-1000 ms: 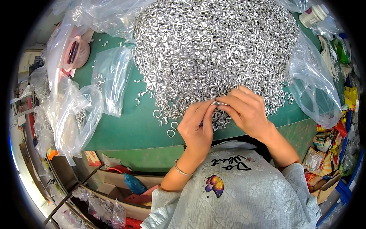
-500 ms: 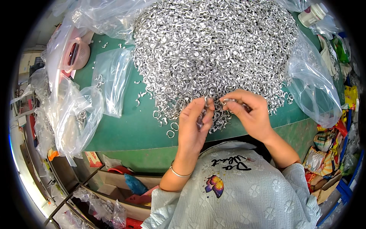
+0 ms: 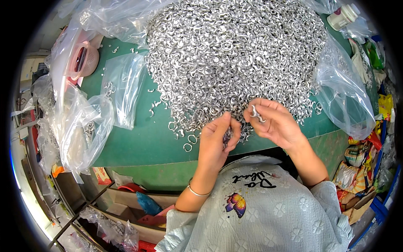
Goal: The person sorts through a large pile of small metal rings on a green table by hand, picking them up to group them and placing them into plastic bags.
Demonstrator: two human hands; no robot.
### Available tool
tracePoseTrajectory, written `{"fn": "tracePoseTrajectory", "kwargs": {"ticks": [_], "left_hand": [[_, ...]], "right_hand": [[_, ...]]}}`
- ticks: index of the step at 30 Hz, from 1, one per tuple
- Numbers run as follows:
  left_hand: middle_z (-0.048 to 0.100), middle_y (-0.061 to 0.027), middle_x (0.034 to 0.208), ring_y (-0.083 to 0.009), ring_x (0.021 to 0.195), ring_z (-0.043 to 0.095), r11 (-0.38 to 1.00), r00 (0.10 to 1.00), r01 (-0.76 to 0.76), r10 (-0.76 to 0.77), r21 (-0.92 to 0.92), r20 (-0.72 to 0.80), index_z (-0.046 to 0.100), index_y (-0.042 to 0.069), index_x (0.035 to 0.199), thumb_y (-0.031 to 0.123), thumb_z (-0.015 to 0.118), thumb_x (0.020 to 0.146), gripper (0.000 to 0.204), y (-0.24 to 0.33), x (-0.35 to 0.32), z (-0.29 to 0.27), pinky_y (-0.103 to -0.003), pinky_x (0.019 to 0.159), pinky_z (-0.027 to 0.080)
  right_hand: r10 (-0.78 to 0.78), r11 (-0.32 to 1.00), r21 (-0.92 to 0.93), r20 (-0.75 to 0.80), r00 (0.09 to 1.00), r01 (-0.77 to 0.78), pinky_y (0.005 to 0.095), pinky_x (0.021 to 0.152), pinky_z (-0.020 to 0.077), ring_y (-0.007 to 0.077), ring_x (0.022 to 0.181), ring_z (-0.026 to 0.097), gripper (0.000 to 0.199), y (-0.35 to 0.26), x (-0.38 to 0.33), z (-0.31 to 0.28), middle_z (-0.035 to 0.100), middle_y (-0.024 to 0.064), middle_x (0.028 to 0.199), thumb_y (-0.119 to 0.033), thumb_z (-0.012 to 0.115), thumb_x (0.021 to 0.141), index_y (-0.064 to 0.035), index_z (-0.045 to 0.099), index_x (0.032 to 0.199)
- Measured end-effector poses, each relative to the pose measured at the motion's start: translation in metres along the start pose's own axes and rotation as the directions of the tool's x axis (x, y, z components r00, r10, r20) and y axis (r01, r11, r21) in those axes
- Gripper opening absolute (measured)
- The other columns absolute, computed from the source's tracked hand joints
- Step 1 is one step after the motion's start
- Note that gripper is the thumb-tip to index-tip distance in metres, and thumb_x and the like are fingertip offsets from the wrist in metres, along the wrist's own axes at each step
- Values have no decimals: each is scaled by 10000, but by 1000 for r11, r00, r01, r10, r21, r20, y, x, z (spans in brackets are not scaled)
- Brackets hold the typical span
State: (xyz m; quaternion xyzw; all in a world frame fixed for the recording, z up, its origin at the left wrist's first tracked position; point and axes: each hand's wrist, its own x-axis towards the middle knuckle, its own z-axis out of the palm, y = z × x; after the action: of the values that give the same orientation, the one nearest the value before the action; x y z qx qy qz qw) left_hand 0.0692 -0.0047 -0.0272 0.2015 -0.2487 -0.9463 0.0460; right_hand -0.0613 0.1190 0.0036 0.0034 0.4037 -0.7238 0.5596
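A big heap of small silvery curved metal pieces (image 3: 235,54) covers the middle of the green table. At its near edge my left hand (image 3: 216,140) is closed round several of these metal pieces (image 3: 227,136), partly hidden by the curled fingers. Just to the right, my right hand (image 3: 275,122) pinches one curved metal piece (image 3: 257,114) between thumb and fingers. The two hands are a short way apart. A few loose metal rings (image 3: 187,147) lie on the table left of my left hand.
Clear plastic bags lie left (image 3: 126,92) and right (image 3: 344,92) of the heap. A pink basket (image 3: 90,61) stands at the far left, a white bottle (image 3: 343,17) at the far right. Below the green table (image 3: 138,151) are open drawers (image 3: 126,201).
My right hand has turned and moved slightly away from my left, and the metal piece in it now shows. My left hand's fingers have curled in more.
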Motion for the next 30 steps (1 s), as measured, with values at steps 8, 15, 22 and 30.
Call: {"fn": "tracePoseTrajectory", "kwargs": {"ticks": [8, 15, 22, 30], "left_hand": [[560, -54, 639, -85, 480, 421, 413, 770, -159, 620, 897, -149, 630, -16, 900, 55, 557, 869, 106, 13, 4, 5, -207, 447, 335], [470, -51, 549, -116, 476, 415, 28, 685, -14, 728, 1000, -11, 628, 17, 886, 45, 657, 778, 115, 22, 14, -3, -265, 451, 348], [434, -29, 550, -98, 494, 379, -87, 736, 3, 675, 996, 57, 643, 19, 864, 18, 687, 736, 136, 10, 6, 1, -236, 460, 317], [466, 0, 581, -66, 532, 387, 118, 705, -44, 707, 992, -52, 653, -1, 842, 17, 672, 758, 87, 14, -6, -9, -206, 488, 321]], "right_hand": [[-511, 194, -958, 86, 856, 211, 307, 458, 415, 137, 553, 534, 104, 5, 23, -11, 546, 33, 712, -94, 608, 813, -70, 615, 913], [-589, -390, -911, 356, 725, 130, 363, 464, 436, 264, 586, 577, 75, 18, 36, -4, 529, 72, 676, -101, 615, 779, -90, 599, 852], [-679, -308, -931, 360, 640, 197, 372, 467, 429, 264, 584, 578, 99, 19, 30, 2, 531, 73, 670, -114, 610, 789, -95, 577, 880], [-590, -235, -959, 269, 761, 156, 379, 475, 440, 284, 573, 585, 96, 17, 23, -4, 628, 92, 739, -138, 617, 796, -82, 621, 873]]}}
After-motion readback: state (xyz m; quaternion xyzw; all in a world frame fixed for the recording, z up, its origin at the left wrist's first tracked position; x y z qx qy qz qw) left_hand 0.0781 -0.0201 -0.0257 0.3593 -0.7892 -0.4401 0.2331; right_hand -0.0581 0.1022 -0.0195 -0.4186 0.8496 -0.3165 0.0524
